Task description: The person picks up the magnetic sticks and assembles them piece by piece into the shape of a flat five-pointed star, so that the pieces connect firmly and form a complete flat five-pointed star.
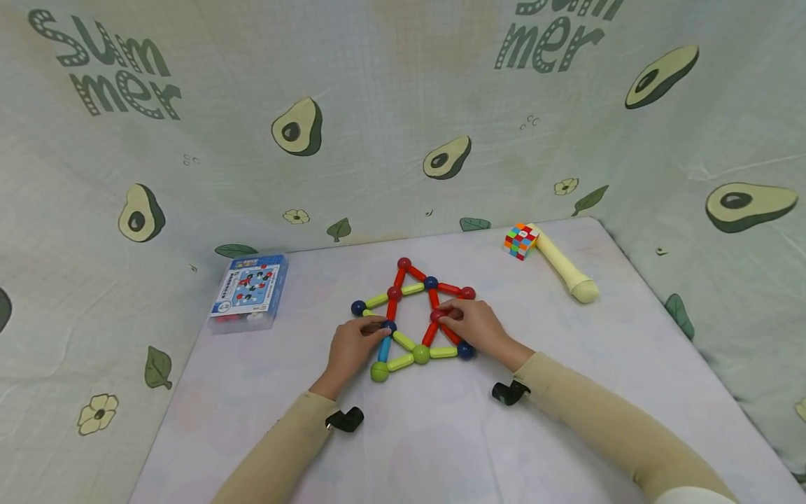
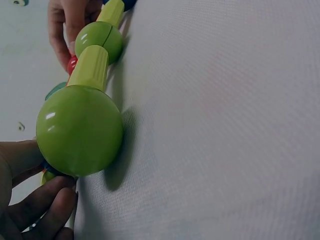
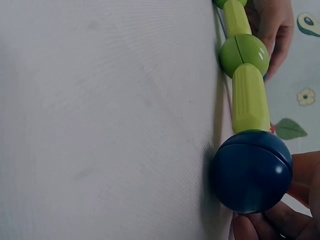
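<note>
A flat, star-like frame of coloured rods and balls lies on the table, red at the top and yellow-green along the front. My left hand [image 1: 351,348] pinches a blue ball [image 1: 388,327] at its left inner corner; a short blue rod [image 1: 385,348] runs from there to a green ball [image 1: 379,372]. Across the frame, my right hand [image 1: 475,327] holds a red ball [image 1: 436,316] between thumb and fingers. The left wrist view has the near green ball [image 2: 80,131] large before the left fingers. A dark blue corner ball [image 3: 252,172] partly covers the right fingers in the right wrist view.
At the left stands a clear-and-blue plastic box [image 1: 249,290] with a picture label. A colourful puzzle cube [image 1: 520,241] and a pale yellow stick with a rounded end [image 1: 563,266] lie at the back right. A printed cloth [image 1: 378,196] hangs behind the table.
</note>
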`<state>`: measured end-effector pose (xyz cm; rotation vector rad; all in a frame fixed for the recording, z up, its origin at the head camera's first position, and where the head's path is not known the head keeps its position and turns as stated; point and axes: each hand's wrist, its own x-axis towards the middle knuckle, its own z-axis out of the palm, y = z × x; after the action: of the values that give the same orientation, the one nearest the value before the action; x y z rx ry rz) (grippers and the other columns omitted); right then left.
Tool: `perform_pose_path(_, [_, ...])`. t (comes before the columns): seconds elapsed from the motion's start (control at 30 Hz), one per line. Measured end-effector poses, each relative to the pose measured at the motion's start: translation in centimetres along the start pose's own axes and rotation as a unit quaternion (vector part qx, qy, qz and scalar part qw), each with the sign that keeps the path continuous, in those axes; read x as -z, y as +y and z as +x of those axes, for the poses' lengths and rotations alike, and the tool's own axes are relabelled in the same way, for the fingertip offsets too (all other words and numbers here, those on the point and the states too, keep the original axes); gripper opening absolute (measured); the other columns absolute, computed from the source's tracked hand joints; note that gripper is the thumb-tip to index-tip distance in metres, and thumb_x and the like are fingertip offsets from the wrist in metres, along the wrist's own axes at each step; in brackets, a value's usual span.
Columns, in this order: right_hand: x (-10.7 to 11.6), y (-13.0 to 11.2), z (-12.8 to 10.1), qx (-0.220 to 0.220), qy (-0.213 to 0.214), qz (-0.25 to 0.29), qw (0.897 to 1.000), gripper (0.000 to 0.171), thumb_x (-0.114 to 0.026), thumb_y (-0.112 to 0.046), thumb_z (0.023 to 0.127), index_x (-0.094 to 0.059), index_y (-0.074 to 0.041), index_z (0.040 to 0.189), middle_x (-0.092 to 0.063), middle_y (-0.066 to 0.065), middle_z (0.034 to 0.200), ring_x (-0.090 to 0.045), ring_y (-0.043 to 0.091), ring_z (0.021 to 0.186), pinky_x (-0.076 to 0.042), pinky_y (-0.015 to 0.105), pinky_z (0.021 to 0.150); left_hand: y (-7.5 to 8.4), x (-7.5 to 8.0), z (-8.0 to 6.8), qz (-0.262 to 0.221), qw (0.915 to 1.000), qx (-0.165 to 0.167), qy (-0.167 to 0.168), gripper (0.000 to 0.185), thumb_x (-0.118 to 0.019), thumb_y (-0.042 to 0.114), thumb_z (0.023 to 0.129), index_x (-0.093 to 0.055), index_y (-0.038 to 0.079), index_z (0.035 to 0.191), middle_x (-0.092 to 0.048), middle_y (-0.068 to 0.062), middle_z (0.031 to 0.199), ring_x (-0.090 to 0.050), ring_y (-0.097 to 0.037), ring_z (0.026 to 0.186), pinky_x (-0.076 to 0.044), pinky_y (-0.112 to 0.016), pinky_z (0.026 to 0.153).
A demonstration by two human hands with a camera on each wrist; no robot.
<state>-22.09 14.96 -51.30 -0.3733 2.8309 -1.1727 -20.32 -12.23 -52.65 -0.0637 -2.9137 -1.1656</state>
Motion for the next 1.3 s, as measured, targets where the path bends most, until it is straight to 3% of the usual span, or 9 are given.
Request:
perform_pose_path(0.33, [0.5, 0.9, -0.3, 0.004, -0.01, 0.013, 1.0, 0.028, -0.073, -0.021, 0.096, -0.073, -0.014, 0.123, -0.073, -0.003, 0.094, -0.065, 0.013, 0.084, -0.055, 0.03, 0.074, -0.6, 0.3, 0.1, 0.013, 0.9998, -0.009, 0.014, 0.031, -0.077, 0.032, 0.092, -0.076, 0.022, 0.122, -0.073, 0.005, 0.097, -0.064, -0.014, 0.088, -0.054, -0.033, 0.077])
perform_pose_path(0.53, [1.2, 2.1, 0.3, 0.005, 0.022, 0.003, 1.0, 0.027, -0.075, -0.019, 0.094, -0.072, -0.01, 0.12, -0.067, 0.0, 0.091, -0.061, 0.017, 0.083, -0.053, 0.029, 0.073, -0.9, 1.0, 0.2, 0.015, 0.9997, 0.002, 0.019, 0.032, -0.077, 0.032, 0.092, -0.076, 0.023, 0.122, -0.074, 0.003, 0.098, -0.064, -0.016, 0.088, -0.055, -0.033, 0.077])
perform_pose_path(0.7, [1.8, 3.0, 0.9, -0.026, 0.051, 0.0, 0.998, 0.033, -0.075, -0.018, 0.094, -0.068, -0.01, 0.125, -0.059, 0.011, 0.108, -0.06, 0.022, 0.088, -0.053, 0.032, 0.074, -0.9, 1.2, 0.3, 0.013, 0.9999, 0.002, 0.01, 0.032, -0.078, 0.033, 0.092, -0.076, 0.022, 0.122, -0.073, 0.003, 0.099, -0.064, -0.016, 0.09, -0.056, -0.034, 0.079])
perform_pose_path(0.83, [2.0, 3.6, 1.5, -0.039, 0.047, -0.006, 0.998, 0.036, -0.072, -0.018, 0.096, -0.066, -0.011, 0.131, -0.06, 0.013, 0.121, -0.061, 0.024, 0.093, -0.054, 0.036, 0.079, -0.7, 1.2, 0.3, 0.011, 0.9999, -0.005, 0.004, 0.032, -0.078, 0.032, 0.091, -0.075, 0.022, 0.122, -0.074, 0.003, 0.1, -0.065, -0.016, 0.091, -0.056, -0.035, 0.081])
perform_pose_path(1.3, [2.2, 3.7, 2.3, -0.03, 0.034, 0.008, 0.999, 0.032, -0.071, -0.018, 0.097, -0.068, -0.011, 0.129, -0.066, 0.011, 0.12, -0.063, 0.026, 0.1, -0.054, 0.042, 0.089, -0.5, 0.7, 0.2, -0.01, 0.9999, 0.001, 0.011, 0.032, -0.079, 0.029, 0.091, -0.076, 0.017, 0.12, -0.074, 0.001, 0.097, -0.066, -0.016, 0.089, -0.057, -0.034, 0.078])
